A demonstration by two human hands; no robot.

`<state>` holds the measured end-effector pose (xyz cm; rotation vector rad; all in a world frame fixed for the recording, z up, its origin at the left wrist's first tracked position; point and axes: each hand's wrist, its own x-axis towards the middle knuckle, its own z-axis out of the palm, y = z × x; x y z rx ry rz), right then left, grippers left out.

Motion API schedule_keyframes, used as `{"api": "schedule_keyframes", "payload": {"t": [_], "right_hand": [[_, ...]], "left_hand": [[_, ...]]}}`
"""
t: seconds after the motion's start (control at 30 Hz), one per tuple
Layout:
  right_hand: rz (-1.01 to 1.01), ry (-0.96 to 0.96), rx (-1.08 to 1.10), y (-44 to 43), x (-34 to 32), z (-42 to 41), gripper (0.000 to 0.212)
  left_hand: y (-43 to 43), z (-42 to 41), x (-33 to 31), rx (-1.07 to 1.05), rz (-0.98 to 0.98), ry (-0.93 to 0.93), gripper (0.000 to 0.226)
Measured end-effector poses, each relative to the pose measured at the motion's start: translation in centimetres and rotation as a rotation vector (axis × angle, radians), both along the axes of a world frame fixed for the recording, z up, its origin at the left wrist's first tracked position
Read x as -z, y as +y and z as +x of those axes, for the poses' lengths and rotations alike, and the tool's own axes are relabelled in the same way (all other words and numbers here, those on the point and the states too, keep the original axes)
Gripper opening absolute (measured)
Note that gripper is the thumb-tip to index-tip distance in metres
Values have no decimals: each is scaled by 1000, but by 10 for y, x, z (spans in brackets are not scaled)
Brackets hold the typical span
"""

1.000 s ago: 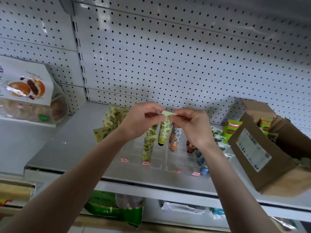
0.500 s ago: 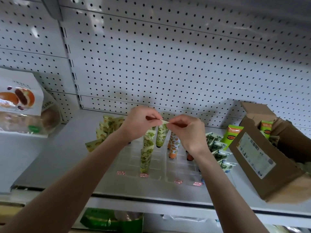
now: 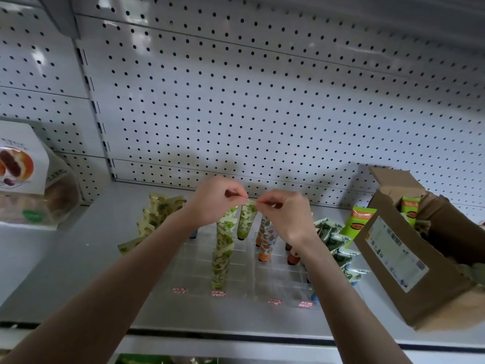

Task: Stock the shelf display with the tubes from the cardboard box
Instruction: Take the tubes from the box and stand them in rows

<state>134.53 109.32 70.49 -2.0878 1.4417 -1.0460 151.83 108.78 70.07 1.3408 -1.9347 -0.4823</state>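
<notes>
Two hands meet over the clear display tray (image 3: 278,279) in the head view. The left hand (image 3: 215,203) and the right hand (image 3: 286,216) each pinch the flat crimped end of a green-patterned tube (image 3: 246,219), which hangs cap-down at the tray's rear cells; whether its cap touches the tray cannot be told. Just beside it stand a column of green tubes (image 3: 221,261) and an orange-patterned tube (image 3: 266,243). Loose tubes (image 3: 157,214) lie on the shelf (image 3: 78,271) left of the tray. A second heap (image 3: 338,243) crowds between the tray and the open cardboard box (image 3: 409,271). A bread bag (image 3: 31,179) is cut off at the left edge. The right forearm hides some right-hand cells, and the price labels are too blurred to read. Open cells lie toward the tray's front edge.
</notes>
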Motion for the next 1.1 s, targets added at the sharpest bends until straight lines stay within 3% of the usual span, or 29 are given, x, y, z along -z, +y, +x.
{"api": "schedule_keyframes", "payload": {"t": [0.57, 1.1], "right_hand": [[63, 137, -34, -13, 6, 3, 9], [115, 183, -25, -10, 4, 4, 7]], "left_hand": [[-11, 6, 9, 23, 26, -107, 11], [-7, 6, 8, 32, 49, -94, 13]]}}
